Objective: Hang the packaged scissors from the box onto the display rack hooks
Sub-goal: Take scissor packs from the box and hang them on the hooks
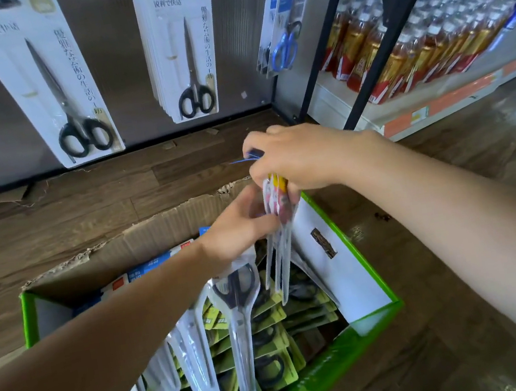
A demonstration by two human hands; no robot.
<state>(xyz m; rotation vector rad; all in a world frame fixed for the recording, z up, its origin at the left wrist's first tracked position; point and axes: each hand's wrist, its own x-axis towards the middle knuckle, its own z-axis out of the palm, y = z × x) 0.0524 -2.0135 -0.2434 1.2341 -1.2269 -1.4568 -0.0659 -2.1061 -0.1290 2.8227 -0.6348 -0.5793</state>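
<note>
So right hand point(298, 158) reaches out palm-down, fingers curled round the top of a bunch of packaged scissors point(278, 259). Left hand point(238, 232) just below pinches them, box point(154, 232) underneath both.

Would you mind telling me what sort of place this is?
Most likely a shop: packaged scissors hang on display, bottled drinks line a shelf, and an open box holds more stock.
</note>
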